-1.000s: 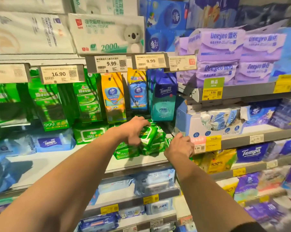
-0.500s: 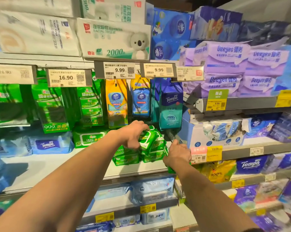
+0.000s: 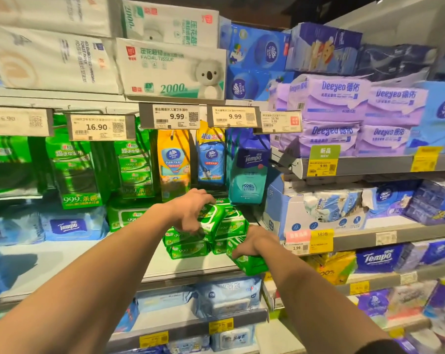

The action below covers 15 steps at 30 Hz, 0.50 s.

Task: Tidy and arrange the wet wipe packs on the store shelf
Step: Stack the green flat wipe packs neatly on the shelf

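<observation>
Single head-worn wide-angle view, close to the store shelf (image 3: 190,264), facing forward and slightly down.

White facial tissue packs (image 3: 172,70) top the far shelf, purple Deeyeo tissue bundles (image 3: 344,111) stack at right, and price tags (image 3: 176,116) line the shelf edge (image 3: 369,164).

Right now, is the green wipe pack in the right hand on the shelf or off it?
Off: the right hand holds the green wipe pack past the shelf front edge.

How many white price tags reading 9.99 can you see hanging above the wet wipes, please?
2. One 9.99 tag hangs above the yellow hanging pack; the other 9.99 tag hangs just right of it, above the blue hanging pack. Blurred tags elsewhere may hide more.
</observation>
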{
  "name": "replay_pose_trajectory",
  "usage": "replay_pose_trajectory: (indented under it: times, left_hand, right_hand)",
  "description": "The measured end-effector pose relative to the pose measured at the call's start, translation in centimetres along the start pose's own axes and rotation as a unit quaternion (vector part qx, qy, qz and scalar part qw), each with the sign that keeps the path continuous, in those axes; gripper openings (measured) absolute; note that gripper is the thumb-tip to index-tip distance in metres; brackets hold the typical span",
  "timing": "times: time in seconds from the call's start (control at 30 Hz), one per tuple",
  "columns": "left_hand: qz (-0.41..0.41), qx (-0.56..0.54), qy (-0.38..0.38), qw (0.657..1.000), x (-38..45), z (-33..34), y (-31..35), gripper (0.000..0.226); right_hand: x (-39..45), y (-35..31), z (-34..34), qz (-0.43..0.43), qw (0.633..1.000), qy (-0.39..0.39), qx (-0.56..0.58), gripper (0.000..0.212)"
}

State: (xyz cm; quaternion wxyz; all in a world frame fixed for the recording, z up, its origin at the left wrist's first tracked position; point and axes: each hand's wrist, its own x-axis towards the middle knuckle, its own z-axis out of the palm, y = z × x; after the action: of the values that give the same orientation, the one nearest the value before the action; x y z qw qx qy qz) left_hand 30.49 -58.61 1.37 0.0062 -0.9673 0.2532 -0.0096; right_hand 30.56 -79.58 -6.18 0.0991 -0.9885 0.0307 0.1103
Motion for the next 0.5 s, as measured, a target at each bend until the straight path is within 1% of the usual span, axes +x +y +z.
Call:
replay_pose_trajectory:
  times: [0.1,0.23,0.33,0.4,0.5]
  left_hand:
    - [-0.006,-0.009,0.006,1.000,-0.6,-0.2,-0.1,0.089]
    - [-0.016,-0.018,0.017,1.000,-1.0,-0.6,-0.2,0.089]
    - [-0.023,-0.015,0.010,1.000,-1.0,-0.6,-0.2,0.090]
    - [-0.028,-0.013,0.005,1.000,-1.0,-0.4,-0.2,0.090]
    - [-0.030,-0.012,-0.001,0.999,-1.0,-0.3,0.0,0.090]
  right_hand:
    - [0.3,-0.6,0.0,0.001,1.000,-0.015,-0.023,0.080]
    - [0.4,-0.6,0.2,-0.009,1.000,0.012,-0.025,0.075]
    - [0.3,0.0,0.2,-0.019,1.000,0.017,-0.013,0.077]
    - [0.2,0.3,0.0,-0.023,0.999,-0.005,-0.021,0.080]
    - [0.2,0.3,-0.6,-0.038,0.996,-0.068,-0.032,0.086]
